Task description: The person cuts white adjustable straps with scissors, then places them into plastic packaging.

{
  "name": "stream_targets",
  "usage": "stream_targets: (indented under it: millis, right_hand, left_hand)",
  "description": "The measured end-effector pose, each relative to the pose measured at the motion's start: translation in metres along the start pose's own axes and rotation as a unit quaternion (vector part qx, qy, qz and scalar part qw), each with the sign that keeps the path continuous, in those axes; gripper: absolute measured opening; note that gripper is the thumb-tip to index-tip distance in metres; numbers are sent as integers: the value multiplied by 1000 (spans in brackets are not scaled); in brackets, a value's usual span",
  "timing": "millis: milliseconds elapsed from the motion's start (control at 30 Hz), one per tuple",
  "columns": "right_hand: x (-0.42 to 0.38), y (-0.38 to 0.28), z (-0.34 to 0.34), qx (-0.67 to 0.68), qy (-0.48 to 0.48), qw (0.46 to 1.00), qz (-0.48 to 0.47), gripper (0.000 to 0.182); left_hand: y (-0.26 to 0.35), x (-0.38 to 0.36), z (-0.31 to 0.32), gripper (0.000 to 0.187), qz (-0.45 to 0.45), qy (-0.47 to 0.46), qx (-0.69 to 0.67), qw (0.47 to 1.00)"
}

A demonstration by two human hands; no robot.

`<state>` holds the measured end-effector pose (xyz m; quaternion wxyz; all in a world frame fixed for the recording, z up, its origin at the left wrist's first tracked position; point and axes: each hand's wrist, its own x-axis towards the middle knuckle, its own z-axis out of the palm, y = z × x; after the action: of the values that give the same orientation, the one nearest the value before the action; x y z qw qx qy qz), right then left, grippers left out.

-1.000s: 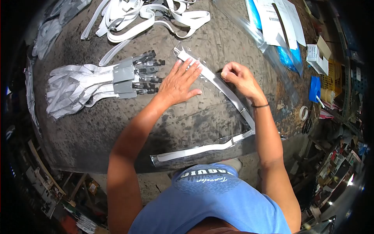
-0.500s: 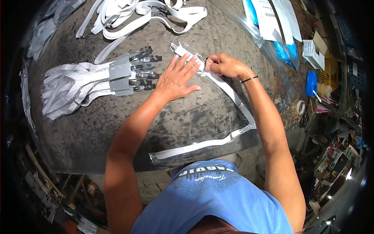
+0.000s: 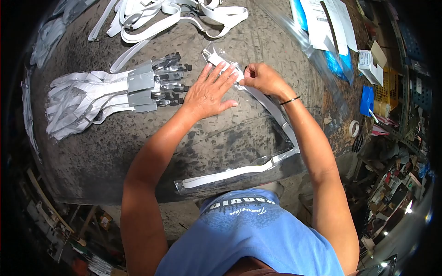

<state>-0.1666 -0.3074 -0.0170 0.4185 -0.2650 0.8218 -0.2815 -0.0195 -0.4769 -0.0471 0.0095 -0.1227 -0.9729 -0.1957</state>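
Note:
A white elastic strap [image 3: 271, 106] with a metal clip [image 3: 206, 53] at its far end lies in a clear plastic sleeve [image 3: 216, 49]. It runs down to the right, bends sharply, and comes back left along the near table edge. Flat on its upper part rests my left hand [image 3: 208, 92], fingers spread and thumb out to the side. My right hand [image 3: 264, 80] is closed in a pinch at the sleeve's edge, just right of the left fingertips. What exactly lies between those fingertips is partly hidden.
Left of my hands lies a bundle of bagged white straps [image 3: 87, 99] with grey cards [image 3: 140, 85] and black clips [image 3: 171, 69]. Loose white straps [image 3: 152, 32] are heaped at the back. Papers [image 3: 329, 27], a small white box [image 3: 369, 64] and a tape roll [image 3: 354, 128] sit right.
My right hand has shifted slightly down toward the strap, its fingertips lower against the sleeve. My left hand stays flat in the same place.

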Motion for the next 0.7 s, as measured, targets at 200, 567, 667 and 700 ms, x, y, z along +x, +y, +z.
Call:
stream_targets:
  millis: [200,567,667,700]
  right_hand:
    - [-6,-5,12,-126,120,984,24,34]
    - [-163,43,-61,3,239,970,32,29]
    - [-248,57,-72,22,311,945,98,23]
    - [-272,69,-73,23,341,934,101,18]
  left_hand:
    - [0,0,0,78,7,8,19,1000]
    - [35,24,-15,88,26,65,-8,998]
    - [41,30,19,85,-23,6,17,1000]
    - [40,29,24,85,-19,6,52,998]
